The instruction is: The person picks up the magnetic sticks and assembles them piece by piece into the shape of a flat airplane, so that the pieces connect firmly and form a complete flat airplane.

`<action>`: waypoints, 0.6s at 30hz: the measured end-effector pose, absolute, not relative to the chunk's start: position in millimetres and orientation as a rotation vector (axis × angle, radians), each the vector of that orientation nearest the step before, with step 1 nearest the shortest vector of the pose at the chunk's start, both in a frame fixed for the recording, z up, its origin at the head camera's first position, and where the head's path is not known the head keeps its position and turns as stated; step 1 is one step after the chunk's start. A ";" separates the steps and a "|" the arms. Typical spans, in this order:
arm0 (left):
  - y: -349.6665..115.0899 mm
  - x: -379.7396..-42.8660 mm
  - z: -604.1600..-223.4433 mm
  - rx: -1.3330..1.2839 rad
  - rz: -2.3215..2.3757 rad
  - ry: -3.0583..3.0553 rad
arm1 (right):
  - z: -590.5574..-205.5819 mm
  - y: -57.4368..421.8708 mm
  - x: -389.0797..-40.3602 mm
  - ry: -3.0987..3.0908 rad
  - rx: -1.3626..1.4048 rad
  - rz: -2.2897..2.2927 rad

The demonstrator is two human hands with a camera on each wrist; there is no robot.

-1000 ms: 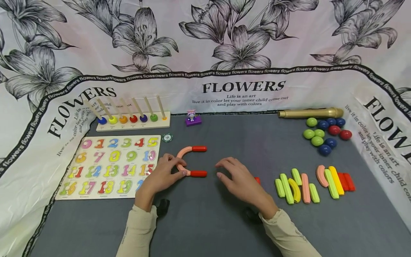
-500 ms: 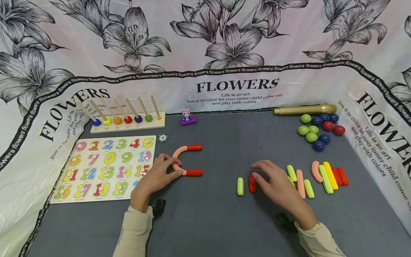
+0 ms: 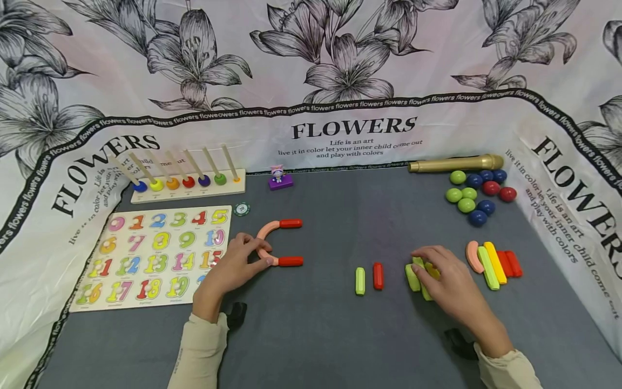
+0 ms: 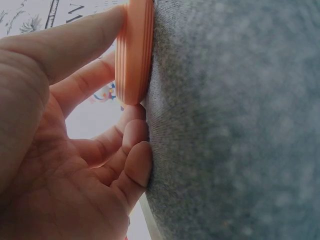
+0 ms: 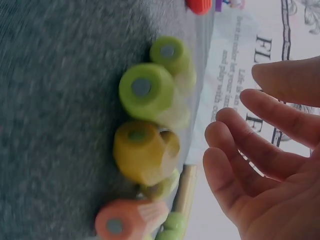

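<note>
Two pink curved magnetic pieces and two red sticks (image 3: 290,223) form a C shape on the table. My left hand (image 3: 229,273) pinches the lower pink curved piece (image 4: 134,55) between thumb and index finger; its other fingertips rest on the table. Over a row of magnetic sticks hovers my right hand (image 3: 457,283), fingers loosely bent and holding nothing. In the right wrist view, green sticks (image 5: 167,95), a yellow curved piece (image 5: 135,162) and a pink stick (image 5: 132,212) lie apart from the fingers. From above, the hand hides part of this row.
A green stick (image 3: 360,281) and a red stick (image 3: 378,275) lie mid-table. Further right is another stick group (image 3: 494,262), with coloured balls (image 3: 466,205) and a gold microphone (image 3: 454,163) behind. A number board (image 3: 160,237), peg stand (image 3: 189,192), chip (image 3: 241,209) and figurine (image 3: 279,181) are left.
My right hand has moved right, from beside the C shape, past the lone green and red sticks, to above the stick row. The left hand stays at the pink curved piece. The head view has shifted slightly.
</note>
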State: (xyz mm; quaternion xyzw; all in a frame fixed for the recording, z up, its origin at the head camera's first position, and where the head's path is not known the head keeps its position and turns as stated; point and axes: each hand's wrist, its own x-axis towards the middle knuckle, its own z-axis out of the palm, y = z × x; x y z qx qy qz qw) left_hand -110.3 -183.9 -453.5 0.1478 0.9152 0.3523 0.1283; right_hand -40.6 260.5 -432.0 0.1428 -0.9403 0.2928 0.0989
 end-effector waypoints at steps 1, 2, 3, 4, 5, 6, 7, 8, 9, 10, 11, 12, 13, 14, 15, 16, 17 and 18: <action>-184.0 -110.2 -453.1 0.427 1.027 2.661 | -432.1 262.8 -41.1 -2.782 0.419 0.858; -183.9 -110.1 -452.6 0.424 1.030 2.660 | -431.7 265.2 -41.3 -2.789 0.407 0.849; -183.9 -110.1 -452.2 0.423 1.031 2.660 | -431.5 268.0 -41.7 -2.796 0.393 0.836; -183.7 -110.0 -451.8 0.421 1.032 2.660 | -431.3 271.3 -42.0 -2.797 0.382 0.827; -183.6 -110.0 -451.3 0.418 1.034 2.660 | -431.2 275.0 -42.2 -2.800 0.369 0.815; -183.3 -109.8 -450.9 0.416 1.035 2.660 | -431.3 279.1 -42.3 -2.800 0.355 0.805; -183.3 -109.9 -450.7 0.414 1.034 2.661 | -431.3 283.4 -42.4 -2.797 0.339 0.802; -183.1 -110.0 -450.5 0.410 1.033 2.663 | -431.4 287.8 -42.5 -2.794 0.323 0.797; -183.0 -110.2 -450.3 0.413 1.032 2.664 | -431.9 292.4 -43.0 -2.786 0.313 0.793; -182.8 -110.3 -450.2 0.410 1.035 2.664 | -432.2 297.1 -43.6 -2.780 0.298 0.790; -182.8 -110.5 -450.1 0.411 1.036 2.664 | -432.3 301.6 -44.8 -2.779 0.281 0.788; -182.6 -110.6 -450.2 0.411 1.037 2.665 | -432.4 306.0 -46.8 -2.770 0.270 0.785; -182.7 -110.8 -450.4 0.411 1.038 2.666 | -432.2 310.2 -49.4 -2.767 0.259 0.782; -182.7 -110.7 -450.6 0.414 1.042 2.663 | -432.1 314.2 -52.9 -2.766 0.249 0.776; -182.7 -110.5 -450.8 0.417 1.045 2.660 | -431.9 318.1 -57.1 -2.766 0.238 0.766; -182.7 -110.2 -451.2 0.414 1.051 2.655 | -431.6 322.1 -61.9 -2.771 0.226 0.763; -182.7 -110.1 -451.9 0.415 1.054 2.652 | -431.1 326.0 -67.3 -2.780 0.215 0.761; -182.5 -110.0 -452.5 0.418 1.056 2.649 | -430.5 330.3 -73.2 -2.794 0.201 0.754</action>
